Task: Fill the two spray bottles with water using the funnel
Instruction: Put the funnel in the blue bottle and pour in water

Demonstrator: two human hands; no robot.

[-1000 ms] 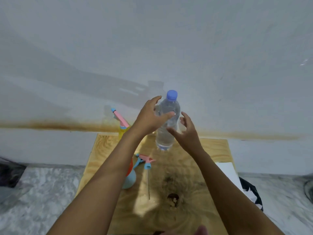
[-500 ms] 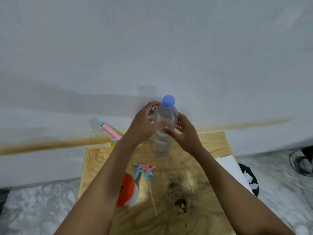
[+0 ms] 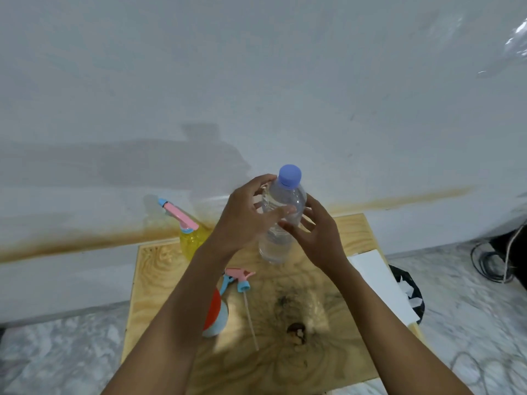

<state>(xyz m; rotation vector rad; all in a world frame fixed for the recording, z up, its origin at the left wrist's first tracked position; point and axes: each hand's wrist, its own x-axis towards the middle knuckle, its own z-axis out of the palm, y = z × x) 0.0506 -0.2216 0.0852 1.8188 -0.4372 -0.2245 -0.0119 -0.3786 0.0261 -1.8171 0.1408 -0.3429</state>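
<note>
A clear water bottle [image 3: 281, 223] with a blue cap stands upright near the far edge of the wooden table [image 3: 155, 283]. My left hand [image 3: 246, 219] grips its upper body, thumb in front and fingers behind. My right hand [image 3: 318, 235] lies against the bottle's right side with loosely spread fingers. A yellow spray bottle [image 3: 192, 239] with a pink and blue sprayer stands at the back left. A loose pink and blue spray head [image 3: 239, 277] with its tube lies on the table. An orange funnel [image 3: 213, 310] sits on a light blue bottle, mostly hidden by my left forearm.
A white sheet [image 3: 382, 289] lies on the table's right edge. Beside the table a black bin [image 3: 415, 295] holds paper scraps, and cables [image 3: 490, 260] lie on the marble floor at the right. A white wall rises right behind the table.
The water bottle has come down from the air onto the table, still in my left hand. My right hand has closed in on its right side.
</note>
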